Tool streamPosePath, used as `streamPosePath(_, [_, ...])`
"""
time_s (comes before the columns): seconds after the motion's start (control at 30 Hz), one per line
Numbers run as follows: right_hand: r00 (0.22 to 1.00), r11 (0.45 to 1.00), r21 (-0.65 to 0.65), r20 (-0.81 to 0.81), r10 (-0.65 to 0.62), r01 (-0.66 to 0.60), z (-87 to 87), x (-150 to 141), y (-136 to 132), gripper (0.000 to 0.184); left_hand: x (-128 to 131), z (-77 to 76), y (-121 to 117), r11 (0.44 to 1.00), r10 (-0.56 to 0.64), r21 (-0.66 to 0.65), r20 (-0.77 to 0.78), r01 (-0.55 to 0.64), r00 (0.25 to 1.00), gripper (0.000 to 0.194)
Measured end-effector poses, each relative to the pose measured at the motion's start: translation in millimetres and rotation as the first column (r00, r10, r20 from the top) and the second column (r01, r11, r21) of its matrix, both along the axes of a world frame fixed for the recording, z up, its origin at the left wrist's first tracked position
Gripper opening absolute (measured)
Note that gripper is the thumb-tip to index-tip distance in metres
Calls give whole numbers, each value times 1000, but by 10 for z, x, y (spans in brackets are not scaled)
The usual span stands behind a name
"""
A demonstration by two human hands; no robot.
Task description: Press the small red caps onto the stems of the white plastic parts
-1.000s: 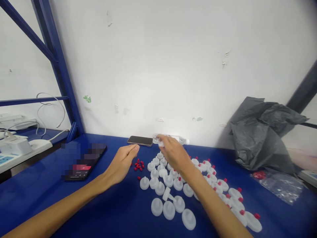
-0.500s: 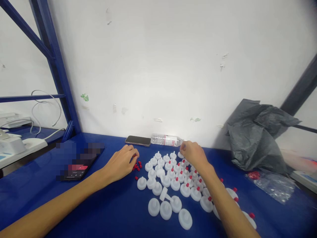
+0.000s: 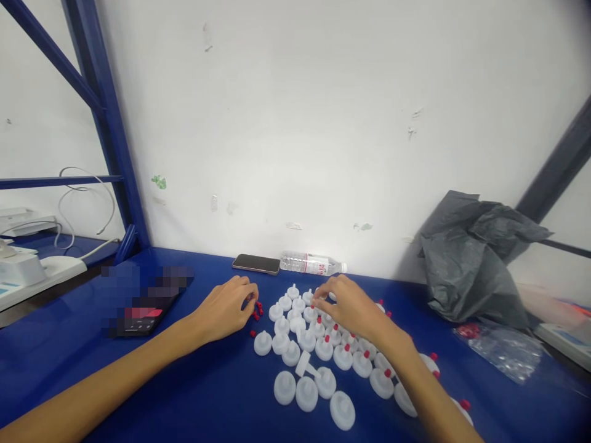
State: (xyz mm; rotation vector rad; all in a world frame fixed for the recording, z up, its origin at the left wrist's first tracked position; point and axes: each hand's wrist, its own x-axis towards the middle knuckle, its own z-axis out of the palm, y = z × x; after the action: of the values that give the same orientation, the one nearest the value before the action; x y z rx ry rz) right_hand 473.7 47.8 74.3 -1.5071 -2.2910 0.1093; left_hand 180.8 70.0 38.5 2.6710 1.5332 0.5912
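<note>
My left hand (image 3: 228, 311) rests low over a small heap of red caps (image 3: 257, 312), its fingers curled and thumb and fingertips brought together. What they pinch, if anything, is hidden. Over the group of round white spout lids (image 3: 306, 394) is my right hand (image 3: 353, 307), fingers bent and somewhat apart, with nothing visible in them. Its fingertips are close to lids at the back of the group; contact is unclear. Lids on the left have bare spouts, while many on the right carry red caps (image 3: 346, 348). One loose red cap (image 3: 252, 333) lies beside the heap.
A phone (image 3: 256, 264) and a clear plastic bottle (image 3: 309, 263) lie along the wall. Another phone (image 3: 148, 314), partly blurred, is at left. On the right are a grey plastic bag (image 3: 475, 258) and a clear bag (image 3: 501, 351). White small T-shaped piece (image 3: 303, 364) lies among the lids.
My right hand went from near the bottle to the right back of the lids, then back left over them. My left hand lowered onto the red caps and its fingers curled.
</note>
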Motion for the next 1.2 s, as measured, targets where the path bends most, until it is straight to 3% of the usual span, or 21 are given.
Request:
streamPosePath(0.2, [998, 998, 33, -39, 49, -48, -123, 18, -18, 18, 9, 16, 8, 1000, 9, 23, 49, -10, 999, 25])
streamPosePath(0.37, [995, 997, 37, -68, 74, -72, -245, -21, 47, 6, 26, 31, 0, 999, -14, 43, 92, 10, 996, 26])
streamPosePath(0.67, [953, 985, 171, -290, 83, -33, 24, -98, -129, 10, 64, 59, -50, 987, -97, 146, 187, 70, 978, 26])
streamPosePath(0.8, [958, 962, 233, -212, 192, -141, -28, -233, -190, 11, 83, 78, -137, 974, -159, 193, 207, 119, 965, 24])
streamPosePath(1.0, [936, 859, 372, 122, 331, -352, -104, -466, -280, 57, 139, 78, -247, 884, -363, 347, 91, 312, 927, 18])
streamPosePath(1.1, [921, 827, 407, 145, 361, -388, -127, -535, -310, 64, 170, 51, -253, 830, -425, 408, 19, 381, 905, 12])
streamPosePath(1.2, [923, 803, 461, 120, 365, -377, -162, -570, -315, 67, 197, 33, -262, 814, -479, 386, 24, 434, 878, 20])
